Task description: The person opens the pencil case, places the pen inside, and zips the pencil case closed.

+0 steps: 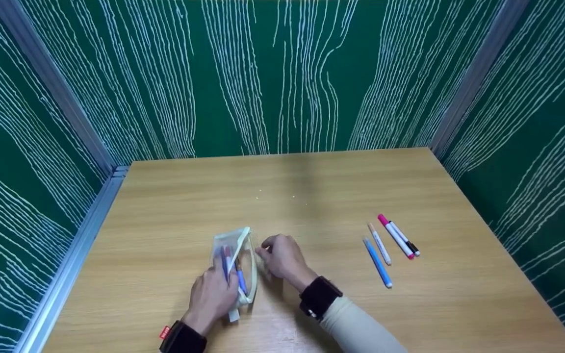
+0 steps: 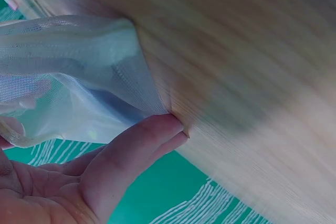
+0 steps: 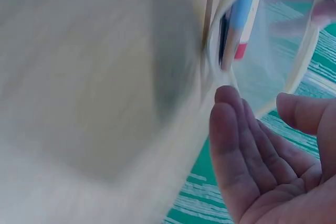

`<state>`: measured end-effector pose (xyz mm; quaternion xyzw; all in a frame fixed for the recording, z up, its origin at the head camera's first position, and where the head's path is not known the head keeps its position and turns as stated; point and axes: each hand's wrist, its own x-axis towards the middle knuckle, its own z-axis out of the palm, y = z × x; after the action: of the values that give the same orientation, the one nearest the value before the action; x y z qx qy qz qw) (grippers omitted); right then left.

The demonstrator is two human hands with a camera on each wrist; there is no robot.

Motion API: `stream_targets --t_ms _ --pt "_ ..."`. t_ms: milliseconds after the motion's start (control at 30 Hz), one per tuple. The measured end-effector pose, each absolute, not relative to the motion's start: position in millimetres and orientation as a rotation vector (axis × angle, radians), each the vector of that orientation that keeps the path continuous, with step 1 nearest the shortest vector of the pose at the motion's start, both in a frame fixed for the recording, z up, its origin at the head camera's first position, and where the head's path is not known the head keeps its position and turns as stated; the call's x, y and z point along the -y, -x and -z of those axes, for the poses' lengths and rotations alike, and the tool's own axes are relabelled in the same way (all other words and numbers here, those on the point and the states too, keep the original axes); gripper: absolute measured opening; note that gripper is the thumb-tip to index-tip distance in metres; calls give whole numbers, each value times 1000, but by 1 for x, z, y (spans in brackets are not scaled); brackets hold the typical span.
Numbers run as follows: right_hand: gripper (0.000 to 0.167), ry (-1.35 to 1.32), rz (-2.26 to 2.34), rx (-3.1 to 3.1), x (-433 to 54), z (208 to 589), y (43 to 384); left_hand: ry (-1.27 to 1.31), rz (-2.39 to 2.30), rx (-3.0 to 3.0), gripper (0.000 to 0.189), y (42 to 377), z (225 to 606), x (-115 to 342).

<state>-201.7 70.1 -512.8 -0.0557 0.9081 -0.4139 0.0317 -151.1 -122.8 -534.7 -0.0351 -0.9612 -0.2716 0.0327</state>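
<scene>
A pale see-through mesh pencil pouch [image 1: 233, 240] lies tilted on the table with its zip side gaping to the right. Through the mesh show several pens, among them a blue one [image 1: 241, 280]. My left hand [image 1: 212, 291] grips the pouch from its left side; in the left wrist view, its fingertips [image 2: 169, 124] are at the edge of the mesh. My right hand [image 1: 285, 260] is just right of the mouth, with nothing between thumb and fingers. In the right wrist view, its bent fingers [image 3: 226, 129] stand close below the pouch rim [image 3: 212, 40].
To the right on the wooden table [image 1: 165, 206] lie a blue marker [image 1: 378, 263], a thin white pen [image 1: 379, 244], a pink-capped marker [image 1: 396, 237] and a black-capped marker [image 1: 405, 239]. Green panels with white lines [image 1: 282, 73] enclose the table's back and sides.
</scene>
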Motion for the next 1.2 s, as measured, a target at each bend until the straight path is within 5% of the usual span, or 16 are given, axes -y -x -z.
stream_targets --t_ms 300,967,1200 --pt "36 29 1130 -2908 -115 500 206 130 825 2951 56 150 534 122" --pt "24 -57 683 -3247 -224 500 216 91 853 2988 66 150 534 122" --pt "33 -153 398 -3230 -257 498 218 111 828 2983 60 150 534 122"
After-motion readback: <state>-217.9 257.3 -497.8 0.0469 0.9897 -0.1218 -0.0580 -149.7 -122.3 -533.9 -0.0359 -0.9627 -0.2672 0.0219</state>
